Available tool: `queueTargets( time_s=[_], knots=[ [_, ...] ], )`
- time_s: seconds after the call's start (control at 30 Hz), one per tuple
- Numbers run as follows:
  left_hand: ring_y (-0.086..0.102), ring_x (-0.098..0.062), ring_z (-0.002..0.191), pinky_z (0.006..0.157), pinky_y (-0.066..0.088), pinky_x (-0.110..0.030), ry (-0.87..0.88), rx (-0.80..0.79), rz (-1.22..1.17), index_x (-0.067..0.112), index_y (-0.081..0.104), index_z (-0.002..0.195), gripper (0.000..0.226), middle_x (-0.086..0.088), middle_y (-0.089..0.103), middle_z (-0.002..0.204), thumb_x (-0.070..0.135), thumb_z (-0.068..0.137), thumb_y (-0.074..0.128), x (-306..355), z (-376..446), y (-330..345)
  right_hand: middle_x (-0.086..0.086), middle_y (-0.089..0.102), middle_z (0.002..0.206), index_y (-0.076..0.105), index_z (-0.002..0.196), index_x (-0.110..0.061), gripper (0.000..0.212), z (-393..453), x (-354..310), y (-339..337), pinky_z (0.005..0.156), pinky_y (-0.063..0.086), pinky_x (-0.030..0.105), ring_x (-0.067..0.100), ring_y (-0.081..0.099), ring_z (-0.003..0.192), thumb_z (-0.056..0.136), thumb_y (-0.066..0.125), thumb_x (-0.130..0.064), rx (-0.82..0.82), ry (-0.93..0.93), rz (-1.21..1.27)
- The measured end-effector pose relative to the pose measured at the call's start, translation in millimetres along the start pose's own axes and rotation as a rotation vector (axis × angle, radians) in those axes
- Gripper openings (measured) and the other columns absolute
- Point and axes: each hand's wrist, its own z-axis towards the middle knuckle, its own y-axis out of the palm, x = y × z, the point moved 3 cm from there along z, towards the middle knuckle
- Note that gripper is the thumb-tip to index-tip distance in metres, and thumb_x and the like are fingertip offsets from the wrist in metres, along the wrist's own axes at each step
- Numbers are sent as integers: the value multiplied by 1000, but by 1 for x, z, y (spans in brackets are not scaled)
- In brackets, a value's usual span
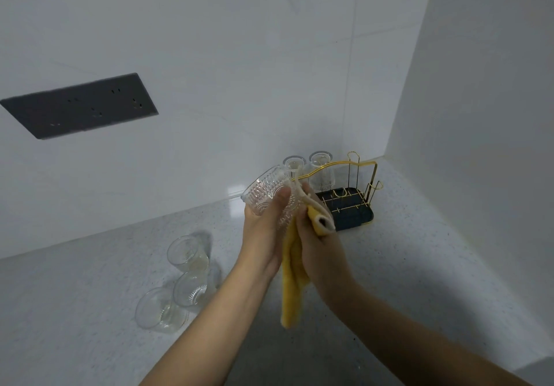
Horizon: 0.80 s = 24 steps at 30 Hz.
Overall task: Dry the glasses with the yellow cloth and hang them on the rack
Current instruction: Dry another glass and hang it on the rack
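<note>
My left hand (263,235) grips a ribbed clear glass (266,195), held on its side with its mouth toward the upper left. My right hand (320,247) holds the yellow cloth (292,292) against the glass's base; the cloth's tail hangs down between my wrists. Behind my hands stands the gold wire rack (359,175) on its dark tray (356,217). Two glasses (320,172) hang upside down on the rack's left pegs. Three more clear glasses (186,283) stand upright on the counter at the left.
The speckled grey counter (404,265) runs into a corner, with white walls behind and to the right. A dark socket panel (81,105) sits on the back wall at the left. The rack's right-hand pegs (376,189) hold nothing.
</note>
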Motion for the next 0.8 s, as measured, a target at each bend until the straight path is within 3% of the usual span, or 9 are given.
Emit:
queueTargets(
  time_s=[0.07,0.13,0.23,0.3,0.47,0.57,0.63,0.7,0.8],
  knots=[
    [63,-38,111,100,47,-54,-15,28,-49,2,54,127,67,-23,65,121,23,71,83,-5,-3,3,-10,51,120,44,128,-30,35,6,2,1,84,39,13,3,48,112,94,42,-35,43,49,62],
    [66,-33,107,99,48,-54,10,139,-56,8,55,123,65,-17,69,113,19,67,86,-9,-4,3,-5,59,103,52,115,-26,27,20,4,-2,75,40,21,13,55,102,94,43,-41,108,270,180],
    [69,-20,100,91,55,-41,57,248,26,17,46,130,75,-5,69,111,20,66,83,-8,-7,4,0,61,93,53,107,-20,28,27,11,-3,91,45,41,21,57,90,90,52,-42,115,594,482],
    [66,-17,103,92,54,-37,108,269,135,22,40,136,84,-3,65,117,22,67,87,-3,-1,-1,3,61,97,53,110,-20,28,22,18,4,98,42,42,23,57,94,90,53,-40,80,615,475],
    [66,-18,106,96,52,-42,102,247,99,22,37,140,96,1,66,117,35,59,86,8,7,-1,7,60,123,50,130,-20,52,8,31,12,105,38,50,26,56,113,87,53,-50,83,572,530],
    [65,-21,109,98,50,-46,82,234,48,18,38,136,99,-3,66,117,34,53,90,5,5,4,6,62,120,54,124,-16,45,14,21,6,101,42,44,23,58,108,90,49,-46,84,510,654],
    [64,-19,107,100,49,-45,59,235,-25,20,39,127,84,-3,66,113,22,59,89,2,2,9,7,65,116,56,121,-14,44,21,12,2,93,46,41,23,60,105,91,46,-45,55,506,716],
    [61,-16,104,101,48,-44,33,252,-51,24,37,120,72,4,62,107,22,65,82,-1,-1,11,8,64,118,55,123,-13,47,21,8,1,96,45,42,25,59,110,91,46,-47,64,539,702],
    [56,-6,92,102,47,-46,32,292,10,22,25,142,84,13,53,102,23,76,78,2,3,6,8,64,108,52,123,-9,42,11,5,5,95,44,35,21,58,109,92,48,-38,35,546,735]
  ],
)
